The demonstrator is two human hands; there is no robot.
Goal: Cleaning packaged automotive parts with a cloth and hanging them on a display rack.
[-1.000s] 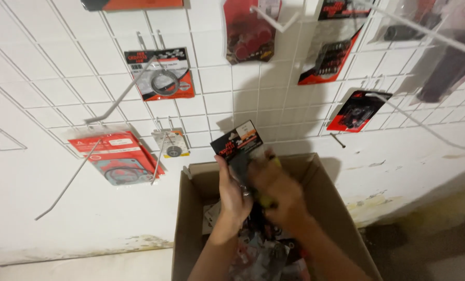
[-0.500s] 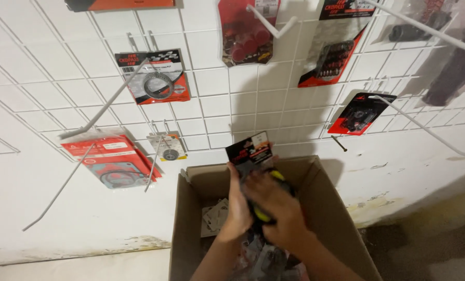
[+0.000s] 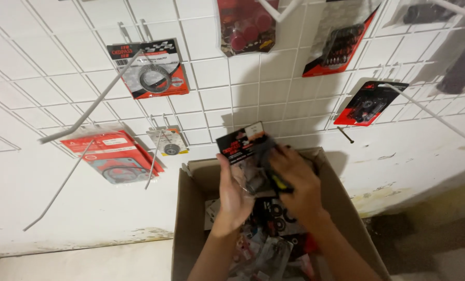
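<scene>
**Two hands hold a small packet above an open box of parts**

Seen from a head-worn camera looking down. Near the centre, the left hand [image 3: 236,190] is raised with its palm turned to the right, fingers curled partway shut around the lower part of a small flat packet with a black and red card top and a clear plastic pouch [image 3: 244,151]. The packet stands nearly upright, its card top tilted towards eleven o'clock and showing above the fingers. The right hand [image 3: 296,179], just beside the left at three o'clock, is folded loosely over the packet's right edge, fingers bent and touching it; a dark item with a yellow patch shows under its fingers, too blurred to identify.

Both hands are over an open brown cardboard box [image 3: 191,218], which fills the lower centre. Inside it lies a jumble of small plastic-bagged parts [image 3: 274,244] in black, red and clear wrapping.

Behind, from nine o'clock round to three o'clock, a white wire grid panel [image 3: 211,78] covers a white wall. Carded packets hang on it: a red and black card with a grey ring [image 3: 152,70] at eleven o'clock, a red flat packet [image 3: 113,156] at nine o'clock, a small card with a round part [image 3: 169,141] beside it, and a black and red blister pack [image 3: 368,103] at two o'clock. Long white wire hooks [image 3: 89,112] stick out from the grid.
</scene>
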